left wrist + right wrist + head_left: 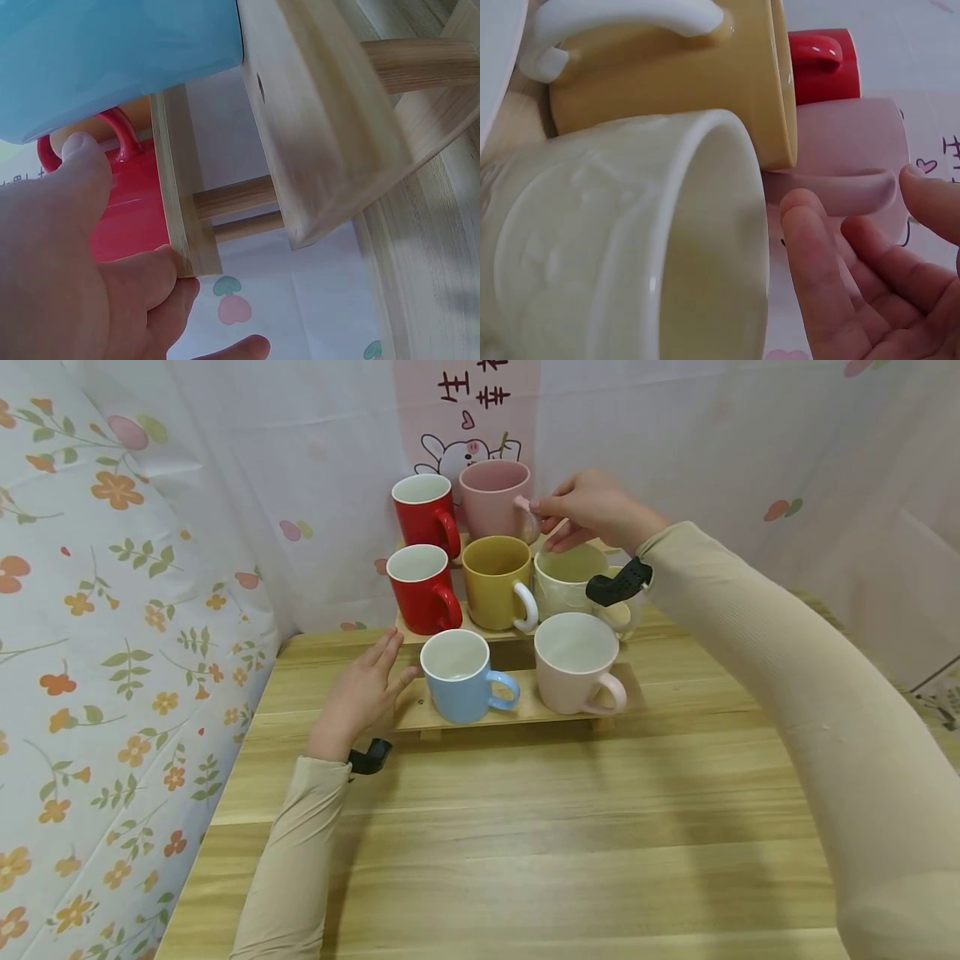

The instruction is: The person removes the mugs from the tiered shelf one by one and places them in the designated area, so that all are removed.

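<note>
My right hand (592,510) is at the handle of a pink mug (491,502) on the rack's top tier. In the right wrist view its thumb (934,199) is beside the handle's outer end, with slightly bent fingers (821,281) close to the handle, not wrapped around it. A cream mug (562,589) stands just below this hand. With fingers spread, my left hand (363,689) touches the left end of the wooden rack (517,708). Nearest to it are a light blue mug (461,689) and the lower red mug (418,602).
Another red mug (420,518) stands at the top left of the rack. A yellow mug (497,585) with a white handle is on the middle tier, and a pale pink mug (573,664) on the bottom one. Behind the wooden table (510,843) hangs a printed curtain (322,460).
</note>
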`<state>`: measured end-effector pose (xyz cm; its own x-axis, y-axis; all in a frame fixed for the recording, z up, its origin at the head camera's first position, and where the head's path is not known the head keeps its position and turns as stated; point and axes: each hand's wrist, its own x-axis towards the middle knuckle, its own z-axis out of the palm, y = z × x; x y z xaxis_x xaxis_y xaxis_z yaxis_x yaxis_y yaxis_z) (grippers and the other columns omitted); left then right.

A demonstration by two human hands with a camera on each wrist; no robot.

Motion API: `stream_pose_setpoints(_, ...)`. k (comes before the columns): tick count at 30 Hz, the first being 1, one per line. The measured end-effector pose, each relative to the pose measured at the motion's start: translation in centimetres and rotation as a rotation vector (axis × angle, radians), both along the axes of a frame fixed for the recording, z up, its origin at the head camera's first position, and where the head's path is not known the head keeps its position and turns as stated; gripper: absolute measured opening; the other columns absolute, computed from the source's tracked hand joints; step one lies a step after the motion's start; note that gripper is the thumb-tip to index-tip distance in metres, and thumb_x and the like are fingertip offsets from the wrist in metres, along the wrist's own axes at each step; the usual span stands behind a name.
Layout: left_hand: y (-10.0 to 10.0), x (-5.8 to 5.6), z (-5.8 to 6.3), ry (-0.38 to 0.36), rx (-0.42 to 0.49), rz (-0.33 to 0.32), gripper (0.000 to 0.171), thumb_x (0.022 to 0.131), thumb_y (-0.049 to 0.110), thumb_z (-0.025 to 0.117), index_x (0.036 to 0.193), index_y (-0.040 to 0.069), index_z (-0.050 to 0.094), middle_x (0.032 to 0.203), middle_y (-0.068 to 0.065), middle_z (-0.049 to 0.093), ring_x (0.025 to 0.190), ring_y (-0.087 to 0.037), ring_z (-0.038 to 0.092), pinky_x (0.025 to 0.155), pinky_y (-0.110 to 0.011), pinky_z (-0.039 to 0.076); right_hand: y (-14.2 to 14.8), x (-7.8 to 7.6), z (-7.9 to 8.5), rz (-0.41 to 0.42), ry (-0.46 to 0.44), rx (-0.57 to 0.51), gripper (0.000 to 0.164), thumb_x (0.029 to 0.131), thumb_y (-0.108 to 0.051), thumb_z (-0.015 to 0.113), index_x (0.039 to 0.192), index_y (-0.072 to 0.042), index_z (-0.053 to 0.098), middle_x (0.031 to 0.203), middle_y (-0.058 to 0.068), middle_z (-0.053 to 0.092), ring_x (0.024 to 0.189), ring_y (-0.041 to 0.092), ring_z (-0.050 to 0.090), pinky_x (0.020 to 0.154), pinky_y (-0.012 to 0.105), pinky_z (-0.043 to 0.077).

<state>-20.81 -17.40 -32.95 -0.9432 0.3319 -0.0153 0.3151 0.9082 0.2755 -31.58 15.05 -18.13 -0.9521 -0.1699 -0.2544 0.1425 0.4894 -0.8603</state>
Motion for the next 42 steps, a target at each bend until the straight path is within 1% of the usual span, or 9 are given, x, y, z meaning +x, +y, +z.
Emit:
stream_pose_setpoints(4,0.1,0.0,0.1,0.002,0.003,-0.002,0.072,0.099,0.049,0.039,0.153,0.008,0.016,0.160,-0.010,0.013,0.145,-0.034,0.021,0.115,-0.051,0.025,-0.4,-0.1,0.0,0.003,0.014,0.022,0.047,0.091,-0.037,0.063,0.114,0.003,0.057,0.079,0.002,0.059,0.059,0.011,0.068,0.065,0.027,0.059)
stream_pose_setpoints(9,0.1,0.1,0.1,0.020,0.016,-0.009,0.071,0.099,0.048,0.040,0.153,0.007,0.018,0.160,-0.010,0.014,0.144,-0.035,0.023,0.115,-0.051,0.025,-0.8,-0.1,-0.3,0.006,0.022,-0.017,0.040,0.092,-0.034,0.062,0.102,0.005,0.060,0.075,0.003,0.062,0.059,0.012,0.068,0.064,0.027,0.058)
stream_pose_setpoints(12,0.1,0.2,0.0,0.028,0.019,-0.010,0.071,0.099,0.048,0.040,0.153,0.006,0.019,0.160,-0.011,0.015,0.142,-0.040,0.025,0.114,-0.052,0.025,-1.0,-0.1,-0.4,0.014,0.014,-0.036,0.040,0.093,-0.033,0.061,0.104,0.006,0.059,0.074,0.003,0.064,0.060,0.012,0.067,0.066,0.027,0.059)
stream_pose_setpoints(16,0.0,0.3,0.0,0.029,0.016,-0.002,0.070,0.099,0.048,0.039,0.153,0.006,0.019,0.160,-0.011,0.015,0.140,-0.044,0.027,0.114,-0.054,0.025,-1.3,-0.1,-0.3,0.024,0.018,-0.014,0.040,0.094,-0.033,0.059,0.105,0.005,0.059,0.073,0.003,0.063,0.060,0.012,0.067,0.069,0.027,0.058)
stream_pose_setpoints(22,0.1,0.2,0.0,0.027,0.000,-0.010,0.070,0.100,0.048,0.037,0.152,0.005,0.019,0.160,-0.013,0.015,0.143,-0.044,0.018,0.117,-0.052,0.017,-1.3,0.0,-0.1,0.024,0.020,-0.046,0.034,0.094,-0.030,0.059,0.079,0.001,0.064,0.070,0.004,0.062,0.059,0.013,0.065,0.065,0.025,0.058)
stream_pose_setpoints(25,0.1,0.1,0.0,0.032,-0.007,-0.014,0.070,0.100,0.047,0.038,0.152,0.004,0.020,0.159,-0.014,0.016,0.145,-0.041,0.015,0.119,-0.051,0.013,-1.3,0.1,0.0,0.024,0.008,-0.070,0.035,0.095,-0.029,0.058,0.074,0.000,0.064,0.069,0.005,0.061,0.058,0.013,0.064,0.063,0.024,0.058)
stream_pose_setpoints(32,0.2,0.1,0.0,0.042,-0.027,-0.014,0.070,0.100,0.047,0.038,0.152,0.003,0.020,0.159,-0.013,0.017,0.146,-0.036,0.014,0.120,-0.049,0.009,-1.4,0.2,-0.2,-0.014,0.006,-0.077,0.033,0.097,-0.026,0.055,0.081,0.001,0.061,0.066,0.004,0.060,0.056,0.012,0.064,0.062,0.024,0.058)
stream_pose_setpoints(39,0.3,0.2,0.1,0.055,-0.049,0.003,0.071,0.099,0.049,0.039,0.151,0.003,0.023,0.158,-0.013,0.019,0.147,-0.041,0.003,0.119,-0.053,0.008,-0.9,0.3,-0.3,-0.053,0.043,-0.063,0.035,0.098,-0.029,0.053,0.082,0.002,0.060,0.070,0.003,0.057,0.057,0.010,0.064,0.064,0.024,0.058)
stream_pose_setpoints(42,0.4,0.2,0.1,0.061,-0.058,0.001,0.071,0.100,0.049,0.038,0.151,0.002,0.023,0.158,-0.014,0.019,0.146,-0.042,0.002,0.119,-0.052,0.007,-0.3,0.3,-0.2,-0.078,0.045,-0.070,0.036,0.097,-0.031,0.053,0.084,0.002,0.060,0.071,0.003,0.056,0.056,0.010,0.065,0.063,0.023,0.058)
